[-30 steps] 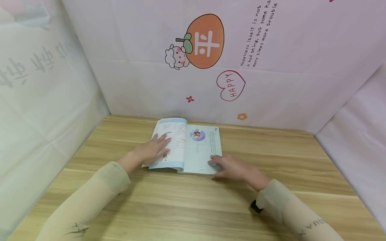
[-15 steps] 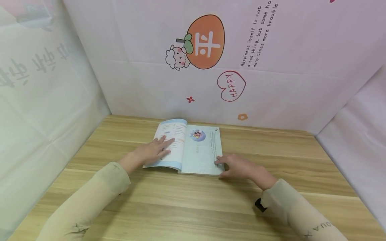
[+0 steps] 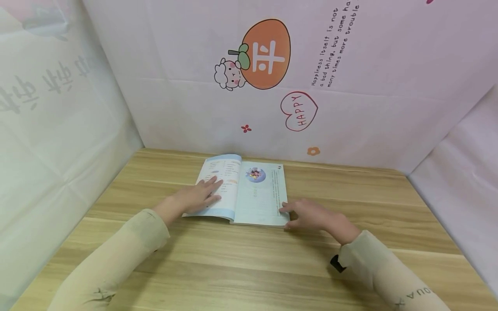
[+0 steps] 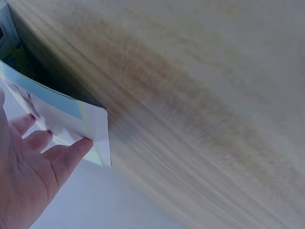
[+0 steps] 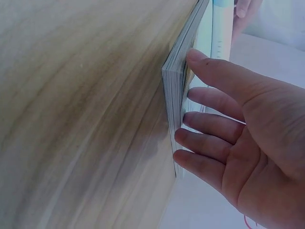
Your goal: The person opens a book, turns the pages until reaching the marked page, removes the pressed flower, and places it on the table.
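An open paperback book [image 3: 256, 205] lies near the back of the wooden table, its right page pale blue with a round cartoon picture. My left hand [image 3: 196, 197] rests on the left page [image 3: 229, 190], fingers spread across the print. In the left wrist view that page [image 4: 55, 105] bows up from the table, with the fingertips on it. At the book's lower right corner is my right hand [image 3: 311, 214], its fingertips on the page's outer margin. The right wrist view has its thumb [image 5: 198, 59] and loosely bent fingers along the thick page edges [image 5: 172, 78].
The wooden table [image 3: 241, 268] extends in front of the book and to both sides. Behind it rises a white printed backdrop [image 3: 186, 116] with cartoon figures and lettering. Similar white sheets hang at the left [image 3: 78, 129] and right [image 3: 463, 142].
My right hand has shifted slightly right, to the book's outer edge. Under my left hand, the left pages, fanned apart before, now lie together. The book has stayed in place.
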Motion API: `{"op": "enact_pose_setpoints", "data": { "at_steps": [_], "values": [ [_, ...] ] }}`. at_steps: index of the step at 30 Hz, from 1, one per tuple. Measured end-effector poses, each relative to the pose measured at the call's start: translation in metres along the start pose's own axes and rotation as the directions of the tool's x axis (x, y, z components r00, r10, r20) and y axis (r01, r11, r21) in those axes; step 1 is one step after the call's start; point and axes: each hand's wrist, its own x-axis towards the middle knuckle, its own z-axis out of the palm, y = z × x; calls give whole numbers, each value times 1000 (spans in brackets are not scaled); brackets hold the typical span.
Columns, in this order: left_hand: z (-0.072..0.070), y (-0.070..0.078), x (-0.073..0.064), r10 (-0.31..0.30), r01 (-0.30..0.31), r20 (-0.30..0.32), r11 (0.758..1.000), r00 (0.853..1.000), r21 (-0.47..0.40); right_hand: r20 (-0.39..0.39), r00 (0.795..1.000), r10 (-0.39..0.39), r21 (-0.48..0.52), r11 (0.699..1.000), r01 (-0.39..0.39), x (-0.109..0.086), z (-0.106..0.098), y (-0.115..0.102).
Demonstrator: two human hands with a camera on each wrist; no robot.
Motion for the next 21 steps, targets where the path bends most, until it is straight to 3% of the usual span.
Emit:
{"op": "enact_pose_setpoints", "data": {
  "at_steps": [8,15,21],
  "values": [
    [1,-1,-1,25,-25,10,999,1000,30,16,998,-65,-38,997,66,-1,-4,1],
    [1,0,-3,31,-31,9,999,999,7,30,997,-74,-38,996,76,-2,-6,1],
    [2,-1,-2,31,-31,10,1000,999,-4,-11,995,-99,-74,992,98,-2,-3,4]
  ]
}}
